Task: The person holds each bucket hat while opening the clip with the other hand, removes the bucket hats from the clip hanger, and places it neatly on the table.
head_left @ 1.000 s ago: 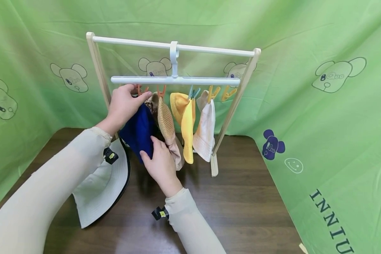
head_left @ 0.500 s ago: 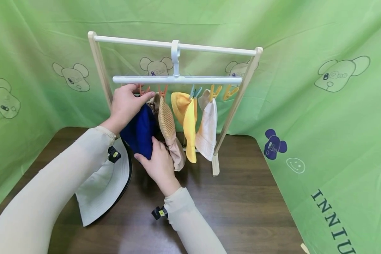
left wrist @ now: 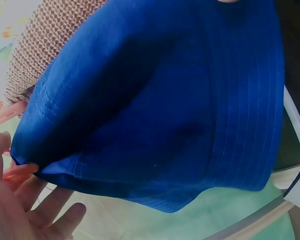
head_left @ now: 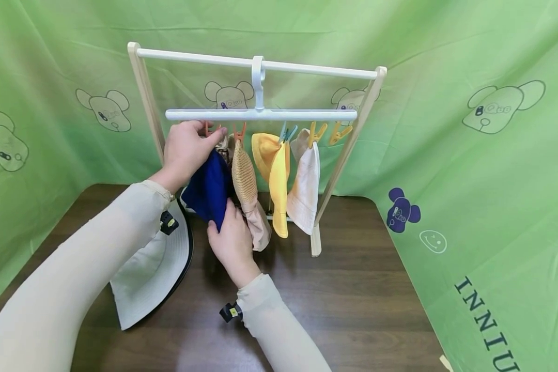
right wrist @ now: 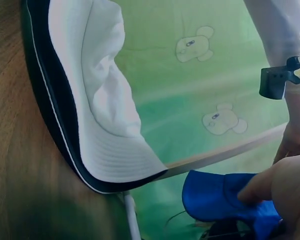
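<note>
A blue bucket hat [head_left: 209, 186] hangs at the left end of the white hanger [head_left: 260, 114]. My left hand [head_left: 183, 150] is at the hat's top, thumb and fingers pinching around an orange clothespin [left wrist: 21, 171]. Lower down, my right hand [head_left: 232, 240] holds the hat's edge, its thumb lying on the blue cloth in the right wrist view; its other fingers are mostly hidden. Just right of the blue hat hangs a woven tan hat [head_left: 244, 173] from another orange clothespin [head_left: 239, 132].
A yellow hat [head_left: 277, 186] and a pale hat [head_left: 305, 186] hang farther right, beside a yellow clothespin [head_left: 339, 133] without a hat. A white bucket hat [head_left: 155, 274] with dark edging lies on the wooden table [head_left: 353, 299]. The rack's wooden leg [head_left: 315, 243] stands at right.
The blue hat's left edge has shifted right and slightly up. My right thumb has come in closer to the hat's edge. My left hand stays at the clothespin.
</note>
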{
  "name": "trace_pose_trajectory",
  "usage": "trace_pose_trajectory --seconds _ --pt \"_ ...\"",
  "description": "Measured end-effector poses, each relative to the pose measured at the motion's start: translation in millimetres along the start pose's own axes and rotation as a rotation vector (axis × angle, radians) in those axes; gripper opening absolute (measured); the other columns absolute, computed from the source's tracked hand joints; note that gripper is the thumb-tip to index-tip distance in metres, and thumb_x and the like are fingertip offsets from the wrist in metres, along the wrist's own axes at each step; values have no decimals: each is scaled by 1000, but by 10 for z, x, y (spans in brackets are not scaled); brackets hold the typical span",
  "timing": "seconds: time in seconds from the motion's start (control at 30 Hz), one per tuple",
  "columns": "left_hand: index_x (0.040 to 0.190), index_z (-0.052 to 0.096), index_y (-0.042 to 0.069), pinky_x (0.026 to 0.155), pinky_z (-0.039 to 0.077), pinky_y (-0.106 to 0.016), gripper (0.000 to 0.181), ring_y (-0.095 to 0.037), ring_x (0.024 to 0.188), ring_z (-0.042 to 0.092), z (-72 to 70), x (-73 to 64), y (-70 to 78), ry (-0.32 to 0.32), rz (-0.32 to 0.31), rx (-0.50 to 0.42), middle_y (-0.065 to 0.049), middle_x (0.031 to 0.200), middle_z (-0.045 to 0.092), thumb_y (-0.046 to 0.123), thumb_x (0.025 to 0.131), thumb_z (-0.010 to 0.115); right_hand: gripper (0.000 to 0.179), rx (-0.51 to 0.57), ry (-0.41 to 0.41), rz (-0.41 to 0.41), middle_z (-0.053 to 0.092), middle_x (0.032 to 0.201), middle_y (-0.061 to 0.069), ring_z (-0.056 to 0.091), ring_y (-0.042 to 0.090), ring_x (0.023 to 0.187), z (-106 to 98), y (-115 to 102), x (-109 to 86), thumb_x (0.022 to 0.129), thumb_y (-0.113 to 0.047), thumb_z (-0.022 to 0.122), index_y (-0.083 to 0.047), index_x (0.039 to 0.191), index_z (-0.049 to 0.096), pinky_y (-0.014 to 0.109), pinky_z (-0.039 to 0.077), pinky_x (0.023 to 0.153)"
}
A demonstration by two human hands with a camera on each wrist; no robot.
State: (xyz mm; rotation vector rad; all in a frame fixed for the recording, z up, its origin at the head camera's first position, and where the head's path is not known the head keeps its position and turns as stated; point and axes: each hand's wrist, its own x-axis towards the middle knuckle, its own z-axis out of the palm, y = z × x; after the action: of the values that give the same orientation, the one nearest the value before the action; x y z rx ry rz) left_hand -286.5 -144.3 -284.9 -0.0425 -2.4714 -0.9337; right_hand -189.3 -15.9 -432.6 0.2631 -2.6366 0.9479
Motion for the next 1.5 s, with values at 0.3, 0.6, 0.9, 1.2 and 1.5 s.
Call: trace_pose_trajectory --seconds 0.3,0.6,0.9,1.2,1.5 --pt "88 69 18 60 38 -36 46 -23 71 55 -20 -14 81 -10 -3 33 -3 77 66 63 94 63 60 -2 51 -10 70 129 16 71 30 110 -69 20 9 96 -36 70 -7 146 53 46 57 93" --pt "76 55 14 56 35 -37 58 -26 65 53 -15 -35 128 13 -24 127 -6 68 54 70 92 59 34 91 6 -53 77 111 9 75 23 94 -241 31 33 97 -31 72 -12 125 70 42 61 80" --pt "77 58 15 58 38 -38 57 -27 69 58 -45 -22 126 31 -19 162 -5 69 58 70 94 56 26 79 10 -65 78 102 5 74 20 85 -271 63 59 99 -29 69 -13 120 71 38 61 73" --pt "78 63 16 60 41 -40 54 -30 76 63 -48 19 96 34 -4 183 -5 72 64 67 96 55 45 51 51 -101 77 113 8 76 22 90 -254 35 56 100 -44 66 -12 131 66 40 62 77" --pt "71 61 14 58 38 -39 55 -29 71 60 -47 29 84 28 21 175 -6 66 61 63 97 55 29 56 90 -147 78 106 8 76 22 88 -307 61 61 101 -29 67 -8 119 70 36 62 76"
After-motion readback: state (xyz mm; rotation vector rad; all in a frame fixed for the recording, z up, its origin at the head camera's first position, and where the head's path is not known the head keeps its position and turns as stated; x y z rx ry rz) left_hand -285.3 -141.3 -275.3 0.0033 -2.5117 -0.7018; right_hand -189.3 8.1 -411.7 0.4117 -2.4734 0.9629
